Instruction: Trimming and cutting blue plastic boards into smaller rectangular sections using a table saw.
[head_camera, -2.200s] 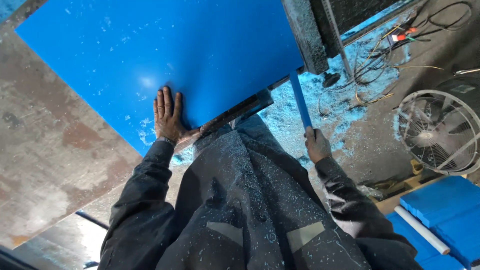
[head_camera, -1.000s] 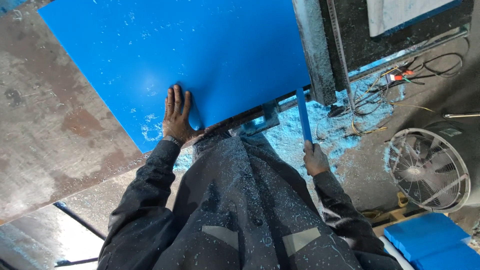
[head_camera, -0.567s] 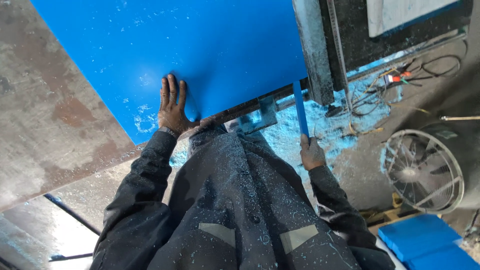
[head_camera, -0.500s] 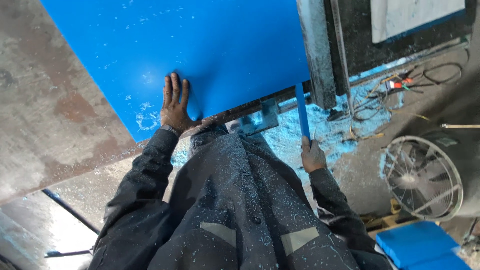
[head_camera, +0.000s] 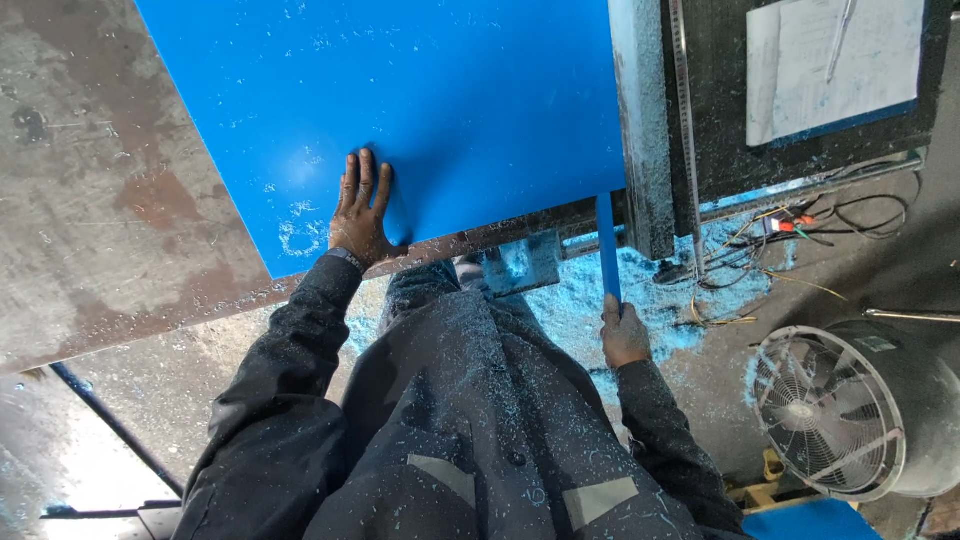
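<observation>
Pressing left hand flat, fingers spread, on blue sheet; right hand fingers gripping blue strip; strip could snap or sheet skid across dusty bench.

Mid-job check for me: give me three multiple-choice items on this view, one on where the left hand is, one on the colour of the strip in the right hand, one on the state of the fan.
1. Where is the left hand?
A. Flat on the blue sheet near its lower edge
B. On the fan
C. On the clipboard

2. What colour is the narrow strip that the right hand grips?
A. Red
B. Blue
C. White

3. How does the fan on the floor sit?
A. Lying in pieces
B. Covered by a cloth
C. Whole, with its wire guard on

Answers: 1 A, the palm and spread fingers lie on the sheet. 2 B, it matches the sheet's blue. 3 C, the round guard shows over the blades.
</observation>
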